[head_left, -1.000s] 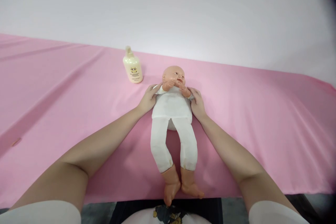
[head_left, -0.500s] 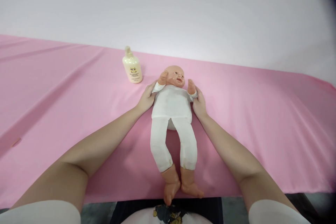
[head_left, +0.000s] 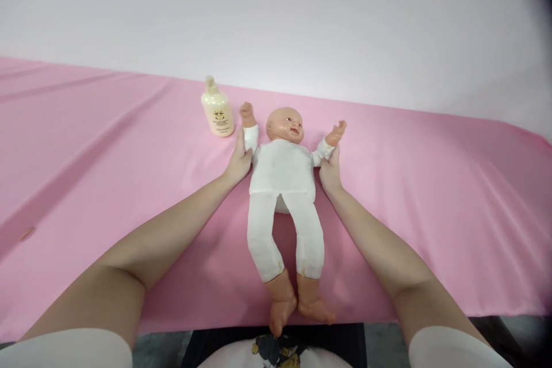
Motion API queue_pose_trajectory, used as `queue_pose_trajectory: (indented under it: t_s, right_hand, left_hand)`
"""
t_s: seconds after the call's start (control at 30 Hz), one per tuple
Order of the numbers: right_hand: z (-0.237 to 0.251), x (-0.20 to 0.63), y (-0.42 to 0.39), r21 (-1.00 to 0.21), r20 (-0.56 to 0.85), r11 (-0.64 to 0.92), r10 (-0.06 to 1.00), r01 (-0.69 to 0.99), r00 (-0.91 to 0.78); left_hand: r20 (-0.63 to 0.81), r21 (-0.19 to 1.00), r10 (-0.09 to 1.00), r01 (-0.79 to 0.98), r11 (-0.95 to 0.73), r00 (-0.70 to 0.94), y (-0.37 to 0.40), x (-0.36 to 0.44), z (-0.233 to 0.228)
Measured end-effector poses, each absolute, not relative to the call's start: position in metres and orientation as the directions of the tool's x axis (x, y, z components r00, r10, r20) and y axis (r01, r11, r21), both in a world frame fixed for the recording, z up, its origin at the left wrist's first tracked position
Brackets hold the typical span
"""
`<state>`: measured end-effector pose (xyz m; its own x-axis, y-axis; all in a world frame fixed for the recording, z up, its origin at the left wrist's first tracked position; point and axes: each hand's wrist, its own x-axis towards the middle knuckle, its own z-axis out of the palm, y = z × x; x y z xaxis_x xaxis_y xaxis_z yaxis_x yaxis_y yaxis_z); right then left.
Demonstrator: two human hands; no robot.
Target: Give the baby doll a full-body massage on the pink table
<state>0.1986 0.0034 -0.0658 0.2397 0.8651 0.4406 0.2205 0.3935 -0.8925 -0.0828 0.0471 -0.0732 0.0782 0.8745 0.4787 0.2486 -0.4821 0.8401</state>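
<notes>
A baby doll in a white top and white trousers lies on its back, head away from me and bare feet at the near table edge. My left hand is closed around the doll's sleeved arm on the left, its fingers partly hidden behind the sleeve. On the other side, my right hand grips the other sleeved arm near the elbow. Both doll arms are spread outward, hands raised beside the head. A cream pump bottle with a printed label stands just beyond my left hand.
Pink cloth covers the table, with folds on the left and right. A white wall rises behind it. A small pinkish piece lies on the cloth at far left. The table's front edge runs close to my body.
Both my hands have swung the doll's arms outward, away from its head. The doll's body and the bottle stay in place.
</notes>
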Motion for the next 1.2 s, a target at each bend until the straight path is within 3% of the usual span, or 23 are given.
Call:
queue_pose_trajectory:
  t_s: [0.13,0.4,0.53,0.67,0.93,1.07,1.2]
  right_hand:
    - [-0.069,0.199,0.004,-0.852,0.475,0.428,0.874,0.303,0.102]
    - [-0.07,0.202,0.007,-0.8,0.524,0.471,0.851,0.372,0.048]
    - [-0.066,0.199,0.003,-0.853,0.462,0.407,0.88,0.325,0.111]
    - [-0.064,0.197,0.002,-0.929,0.35,0.31,0.913,0.202,0.207]
    - [-0.076,0.202,0.011,-0.978,0.207,0.172,0.888,0.121,0.41]
    - [-0.074,0.202,0.01,-0.957,0.287,0.251,0.885,0.142,0.367]
    - [-0.071,0.201,0.007,-0.904,0.419,0.384,0.883,0.189,0.212]
  left_hand:
    - [0.523,0.748,0.811,0.314,-0.584,0.261,0.043,-0.082,-0.072]
    - [0.558,0.715,0.787,0.329,-0.617,0.262,0.043,-0.082,-0.071]
    - [0.556,0.726,0.799,0.332,-0.601,0.229,0.042,-0.082,-0.072]
    - [0.434,0.854,0.891,0.252,-0.455,0.137,0.044,-0.082,-0.074]
    - [0.345,0.931,0.938,0.145,-0.336,-0.041,0.057,-0.083,-0.083]
    - [0.378,0.918,0.926,0.143,-0.37,-0.026,0.053,-0.082,-0.079]
    - [0.479,0.838,0.871,0.241,-0.49,0.105,0.043,-0.081,-0.068]
